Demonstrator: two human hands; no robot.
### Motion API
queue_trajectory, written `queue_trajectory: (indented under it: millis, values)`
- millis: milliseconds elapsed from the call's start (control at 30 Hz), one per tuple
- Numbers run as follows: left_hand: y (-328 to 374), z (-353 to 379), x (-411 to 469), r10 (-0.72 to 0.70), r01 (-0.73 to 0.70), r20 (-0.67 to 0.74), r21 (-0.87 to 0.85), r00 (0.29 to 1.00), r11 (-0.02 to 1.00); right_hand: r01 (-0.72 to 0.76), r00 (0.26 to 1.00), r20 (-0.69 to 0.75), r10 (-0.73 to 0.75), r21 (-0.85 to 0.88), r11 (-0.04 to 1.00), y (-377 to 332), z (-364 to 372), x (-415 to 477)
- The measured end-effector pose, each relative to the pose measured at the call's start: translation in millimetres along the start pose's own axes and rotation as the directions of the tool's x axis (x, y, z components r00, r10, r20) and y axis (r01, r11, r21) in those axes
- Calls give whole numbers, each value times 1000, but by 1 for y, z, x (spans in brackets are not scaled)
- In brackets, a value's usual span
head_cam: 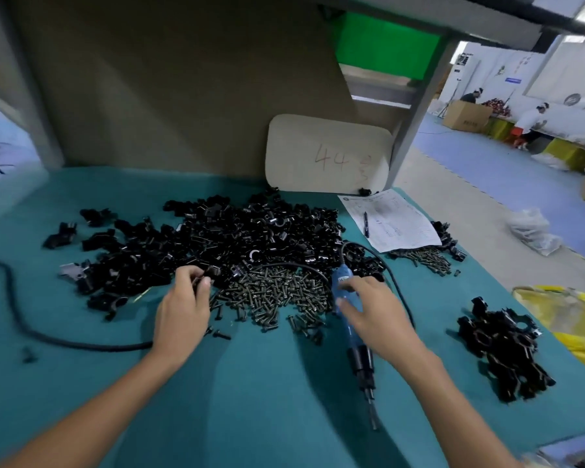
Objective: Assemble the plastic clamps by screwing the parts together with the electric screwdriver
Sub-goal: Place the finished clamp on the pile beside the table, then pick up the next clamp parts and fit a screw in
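**Assembly only started: small finished heap, large loose heap**

Nearest to the person the teal table [250, 410] is bare, so here is good room to join two parts. The bit of the electric screwdriver [351, 327] points back toward this free area. The right hand [372, 312] has its fingers wrapped around the blue body of the tool. The left hand [183, 312] reaches forward with bent fingers [201, 282] into the edge of the parts; if they already pinch a piece, I cannot tell, it is blurred.

Between the hands lies the heap of screws [274, 295], and a black cable [31, 329] curves on the left side, near the left forearm. To the right, near the table edge, sits a small heap of black clamps [500, 349], which I judge are the finished ones. Behind the screws spreads the big pile of loose clamp parts [233, 234], much larger, so most of the work remains.

Further right, a paper sheet [395, 224] covers the corner, and a board marked 44 [328, 153] closes the back. The right edge is close to the finished heap, so pieces may slide off there.
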State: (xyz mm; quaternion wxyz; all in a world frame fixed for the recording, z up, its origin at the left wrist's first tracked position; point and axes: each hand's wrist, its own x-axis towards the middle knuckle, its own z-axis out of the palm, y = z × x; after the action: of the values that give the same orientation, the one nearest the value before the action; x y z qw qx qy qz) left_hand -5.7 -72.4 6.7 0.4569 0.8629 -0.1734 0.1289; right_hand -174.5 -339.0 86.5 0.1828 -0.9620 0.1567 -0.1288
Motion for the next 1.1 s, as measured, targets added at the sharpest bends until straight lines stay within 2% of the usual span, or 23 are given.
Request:
queue_trajectory:
  millis: [67, 167, 267, 367, 533, 633, 733, 867, 1000, 1100]
  values:
    - [0, 0, 1, -33, 33, 1, -14, 999, 999, 107, 984, 142, -104, -10, 994, -31, 21, 9]
    - [-2, 1, -1, -44, 44, 0, -9, 999, 999, 179, 951, 279, -134, -146, 973, -58, 52, 18]
    - [-1, 0, -2, -15, 15, -11, -20, 1000, 1000, 185, 952, 295, -86, -323, 928, -64, 69, 21]
    - [2, -1, -2, -8, 8, 19, -47, 1000, 999, 170, 959, 273, -68, -369, 914, -61, 74, 22]
    - [3, -2, -6, 68, -67, 69, -13, 995, 998, 153, 969, 236, -77, -321, 935, -51, 74, 20]
    - [5, -1, -7, 79, -77, 61, -47, 995, 996, 138, 961, 268, -65, -264, 955, -53, 73, 16]
    - [5, -1, -5, 97, -96, 36, -37, 995, 995, 127, 969, 237, -66, -253, 959, -54, 71, 15]
    - [5, -1, -6, 48, -46, 63, -33, 997, 998, 129, 980, 174, -99, -171, 977, -60, 68, 23]
    - [5, -1, -6, 28, -32, 41, 96, 999, 995, 179, 979, 108, -173, -49, 983, -74, 74, 58]
    - [8, -2, -6, -12, 9, 45, 67, 999, 998, 244, 963, 133, -234, -60, 968, -84, 84, 92]
